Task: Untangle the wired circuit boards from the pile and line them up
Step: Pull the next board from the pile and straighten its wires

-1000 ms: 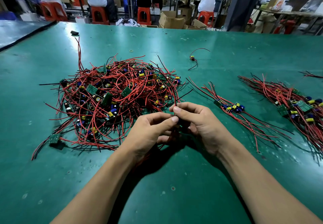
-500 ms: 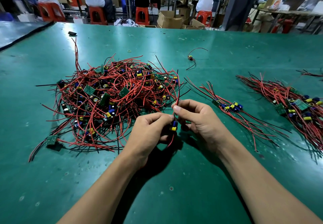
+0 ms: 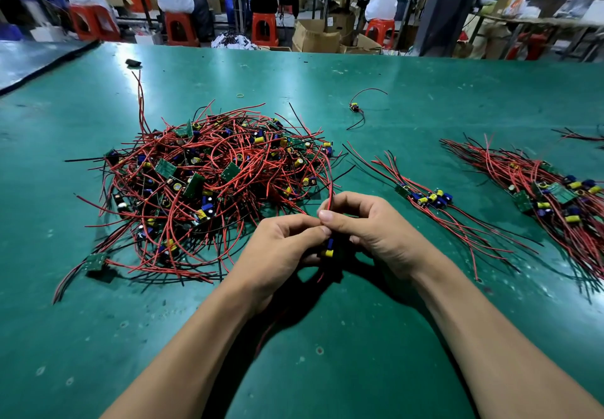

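On the green table [image 3: 392, 337], beside the tangled pile [image 3: 212, 183], the left hand [image 3: 277, 255] grips one circuit board [image 3: 327, 248], hidden a second ago; the right hand [image 3: 372, 232] pinches its red wire [image 3: 330, 186], now drawn higher.

Fingers of the left hand [image 3: 277, 255] and right hand [image 3: 376, 234] hide most of the circuit board [image 3: 328, 248]; we see only its capacitors. The rightmost wire bundle [image 3: 555, 196] is cut off by the edge. We cannot identify the small black object [image 3: 134, 63].
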A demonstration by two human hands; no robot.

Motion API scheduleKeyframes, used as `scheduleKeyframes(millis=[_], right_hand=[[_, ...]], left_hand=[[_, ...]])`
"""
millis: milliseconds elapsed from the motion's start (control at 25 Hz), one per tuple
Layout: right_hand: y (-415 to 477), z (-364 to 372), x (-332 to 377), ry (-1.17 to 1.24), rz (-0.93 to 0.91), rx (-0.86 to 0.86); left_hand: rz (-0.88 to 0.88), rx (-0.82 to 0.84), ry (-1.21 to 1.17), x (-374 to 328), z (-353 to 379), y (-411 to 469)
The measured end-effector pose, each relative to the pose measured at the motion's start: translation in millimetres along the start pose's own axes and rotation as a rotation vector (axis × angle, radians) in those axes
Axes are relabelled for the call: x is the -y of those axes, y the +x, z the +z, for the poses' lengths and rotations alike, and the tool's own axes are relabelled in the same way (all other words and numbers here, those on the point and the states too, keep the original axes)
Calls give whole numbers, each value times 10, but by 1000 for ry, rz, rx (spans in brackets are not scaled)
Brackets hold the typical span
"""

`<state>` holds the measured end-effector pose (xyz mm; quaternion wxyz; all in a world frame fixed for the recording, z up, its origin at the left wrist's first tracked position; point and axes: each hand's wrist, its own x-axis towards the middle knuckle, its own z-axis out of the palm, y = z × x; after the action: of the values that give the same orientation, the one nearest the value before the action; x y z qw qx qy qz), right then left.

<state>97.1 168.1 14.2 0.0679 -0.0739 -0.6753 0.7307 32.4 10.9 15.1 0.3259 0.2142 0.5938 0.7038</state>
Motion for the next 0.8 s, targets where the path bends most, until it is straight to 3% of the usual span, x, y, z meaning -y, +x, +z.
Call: scheduleKeyframes(millis=[80, 440, 800], right_hand=[[-7, -33, 6, 15, 38, 23], [92, 108, -99, 9, -114, -324], [189, -25, -109, 67, -120, -614]], left_hand=[[14, -16, 27, 25, 24, 2], [22, -145, 27, 10, 16, 54], [9, -92, 98, 14, 25, 59]])
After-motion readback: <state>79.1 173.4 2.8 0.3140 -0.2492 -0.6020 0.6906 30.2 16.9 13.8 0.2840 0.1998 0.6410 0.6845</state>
